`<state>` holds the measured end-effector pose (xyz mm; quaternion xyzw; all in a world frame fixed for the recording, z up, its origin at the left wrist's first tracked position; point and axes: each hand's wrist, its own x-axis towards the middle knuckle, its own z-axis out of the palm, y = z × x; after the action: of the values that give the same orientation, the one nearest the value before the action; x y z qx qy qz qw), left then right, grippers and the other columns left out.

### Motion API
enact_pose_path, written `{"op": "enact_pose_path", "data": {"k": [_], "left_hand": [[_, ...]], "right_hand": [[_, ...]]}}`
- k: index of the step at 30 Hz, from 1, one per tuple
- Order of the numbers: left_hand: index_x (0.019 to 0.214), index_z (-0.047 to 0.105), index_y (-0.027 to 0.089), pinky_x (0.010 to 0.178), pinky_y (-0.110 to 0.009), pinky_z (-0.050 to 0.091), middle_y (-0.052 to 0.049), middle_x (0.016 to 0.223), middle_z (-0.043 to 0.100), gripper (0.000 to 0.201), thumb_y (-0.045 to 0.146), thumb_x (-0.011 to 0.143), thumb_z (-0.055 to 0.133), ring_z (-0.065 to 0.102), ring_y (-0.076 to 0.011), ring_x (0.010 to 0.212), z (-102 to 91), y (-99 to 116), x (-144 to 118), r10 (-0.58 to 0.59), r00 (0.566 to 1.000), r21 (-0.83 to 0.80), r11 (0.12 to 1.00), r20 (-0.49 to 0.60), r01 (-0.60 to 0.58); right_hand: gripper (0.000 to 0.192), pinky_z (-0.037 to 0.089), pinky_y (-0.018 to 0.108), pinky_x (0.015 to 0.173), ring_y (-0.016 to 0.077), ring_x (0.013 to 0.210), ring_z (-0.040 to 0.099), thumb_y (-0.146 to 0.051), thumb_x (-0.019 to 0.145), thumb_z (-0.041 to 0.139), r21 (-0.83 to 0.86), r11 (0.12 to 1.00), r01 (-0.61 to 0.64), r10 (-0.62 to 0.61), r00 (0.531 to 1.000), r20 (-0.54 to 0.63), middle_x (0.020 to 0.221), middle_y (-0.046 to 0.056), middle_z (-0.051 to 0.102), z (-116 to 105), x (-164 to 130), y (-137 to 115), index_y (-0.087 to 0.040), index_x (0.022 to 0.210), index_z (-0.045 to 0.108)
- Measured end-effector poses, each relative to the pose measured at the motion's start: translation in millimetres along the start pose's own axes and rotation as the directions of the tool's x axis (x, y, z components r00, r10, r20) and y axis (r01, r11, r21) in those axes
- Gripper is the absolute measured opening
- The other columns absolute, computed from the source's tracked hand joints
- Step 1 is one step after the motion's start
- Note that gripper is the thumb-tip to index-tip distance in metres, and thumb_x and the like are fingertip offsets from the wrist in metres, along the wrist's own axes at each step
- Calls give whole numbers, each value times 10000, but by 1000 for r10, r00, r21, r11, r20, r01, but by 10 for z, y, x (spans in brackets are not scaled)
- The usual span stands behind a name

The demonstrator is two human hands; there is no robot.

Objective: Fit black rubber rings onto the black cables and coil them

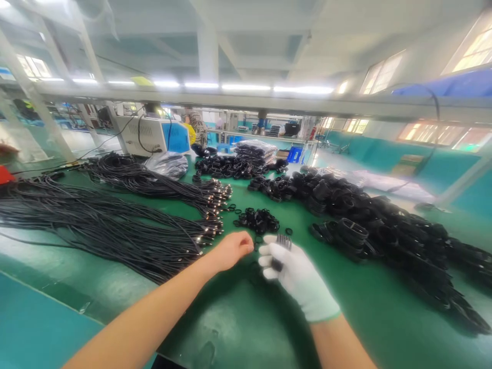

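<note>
Cables (115,225) crowd our desk (238,318) at ten o'clock; our gloved right hand (294,274) grips a black comb-like part (282,249), our bare left hand (232,249) is clenched beside small black rings (257,220).

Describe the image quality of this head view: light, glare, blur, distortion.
Head view: ceiling strip lights and windows blow out to glare; edges bend and smear, wide-angle; the green table shows soft sheen; the gloved right hand and bare left hand are slightly soft, the black cable bundles streaked.
</note>
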<state>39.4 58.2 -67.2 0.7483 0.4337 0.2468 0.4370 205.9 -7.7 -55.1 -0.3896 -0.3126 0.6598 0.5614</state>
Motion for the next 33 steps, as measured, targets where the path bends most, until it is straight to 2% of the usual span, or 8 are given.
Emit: {"op": "enact_pose_path", "data": {"k": [5, 10, 13, 17, 20, 23, 27, 33], "left_hand": [[771, 434, 174, 572, -228, 442, 17, 678, 494, 173, 334, 824, 398, 505, -99, 574, 83, 182, -323, -55, 998, -279, 958, 32, 62], [736, 454, 169, 484, -189, 356, 38, 619, 475, 163, 317, 802, 468, 459, -83, 526, 217, 147, -479, -114, 986, -348, 935, -123, 65], [717, 444, 170, 459, -186, 339, 25, 638, 513, 205, 347, 807, 494, 454, -78, 511, 145, 174, -603, -75, 991, -544, 839, -114, 1], [738, 410, 179, 369, -191, 271, -8, 766, 587, 207, 365, 769, 494, 419, -46, 380, -70, 256, -790, 65, 997, -853, 522, 45, 5], [737, 420, 184, 375, -194, 247, -10, 653, 623, 159, 327, 743, 489, 396, -64, 357, -252, 288, -822, 111, 960, -681, 726, 256, 98], [763, 533, 186, 479, -194, 308, 16, 626, 644, 51, 215, 724, 521, 492, -99, 498, -405, 364, -799, 36, 941, -146, 989, 336, 14], [748, 683, 239, 593, -216, 336, 28, 670, 642, 83, 276, 675, 668, 560, -155, 721, -517, 551, -821, 103, 960, 356, 914, 260, -195], [1126, 615, 318, 682, -243, 369, 28, 884, 669, 520, 366, 622, 735, 538, -201, 863, -519, 565, -837, 106, 993, 321, 939, 60, -120]], "right_hand": [[513, 388, 190, 338, 109, 439, 511, -264, 603, 804, -68, 997, 49, -54, 996, -77, 586, -18, 585, 170, 65, 182, -133, 1005, 513], [454, 306, 142, 321, 67, 420, 441, -328, 619, 763, 26, 1000, 0, 0, 1000, -10, 551, -53, 512, 242, 2, 309, -161, 959, 514], [488, 303, 136, 335, 58, 465, 445, -399, 577, 755, 145, 985, -95, 64, 977, 204, 637, -37, 505, 212, -71, 309, -175, 954, 541], [375, 297, 142, 273, 50, 377, 442, -323, 600, 749, 166, 976, -141, 20, 816, 578, 654, -37, 513, 186, -147, 245, -183, 887, 554], [282, 308, 151, 264, 77, 323, 457, -238, 663, 696, 1, 999, -49, 39, 795, 605, 538, -47, 512, 204, -184, 178, -158, 883, 538], [246, 297, 142, 284, 80, 314, 450, -176, 693, 642, -125, 992, -11, 78, 833, 547, 472, -48, 519, 232, -200, 130, -144, 908, 525], [299, 313, 160, 309, 68, 330, 450, -147, 668, 617, -189, 981, 45, 38, 910, 413, 564, -39, 556, 276, -200, 68, -147, 948, 512], [501, 424, 202, 361, 98, 454, 524, -141, 656, 635, -415, 908, 56, 51, 969, 242, 728, -11, 599, 343, -209, 13, -162, 1124, 456]]}}
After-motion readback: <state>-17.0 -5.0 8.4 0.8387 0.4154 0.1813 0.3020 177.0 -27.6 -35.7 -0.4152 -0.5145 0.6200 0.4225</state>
